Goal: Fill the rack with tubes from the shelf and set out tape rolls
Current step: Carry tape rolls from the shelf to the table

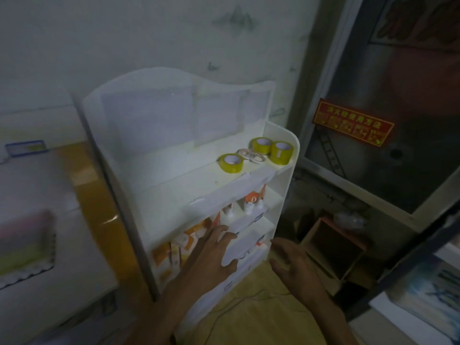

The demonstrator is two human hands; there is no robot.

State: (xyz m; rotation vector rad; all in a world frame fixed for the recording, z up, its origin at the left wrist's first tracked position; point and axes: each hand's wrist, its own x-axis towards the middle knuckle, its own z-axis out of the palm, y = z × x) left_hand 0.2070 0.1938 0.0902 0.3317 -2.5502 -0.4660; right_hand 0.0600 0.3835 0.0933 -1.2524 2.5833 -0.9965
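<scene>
A white shelf unit (278, 195) stands against a pale wall, and everything here sits relative to it. On its top shelf lie three yellow tape rolls (260, 145), grouped toward the right end, with a few thin clear tape rolls (249, 154) flat between them. One tier below, at the right, small tubes (251, 202) with orange-and-white labels stand upright in compartments. Lower and to the left, orange-and-white packets (185, 241) fill the front of the unit; the blur hides what they are.

The left hand (211, 255) reaches in at the lower tiers, its fingers (220, 231) spread wide and straight, tips at the edge of a white shelf front just below the tubes. It holds nothing. The tubes stand just above and right of those fingertips, apart from them; the tape rolls are well above, on the top shelf.

The right hand (296, 265) hovers just off the unit's right front corner, fingers loosely open and slightly bent, also holding nothing. Whether it touches the unit cannot be told.

To the right of the unit, a red sign (353, 125) with yellow characters hangs on a dark metal panel.
</scene>
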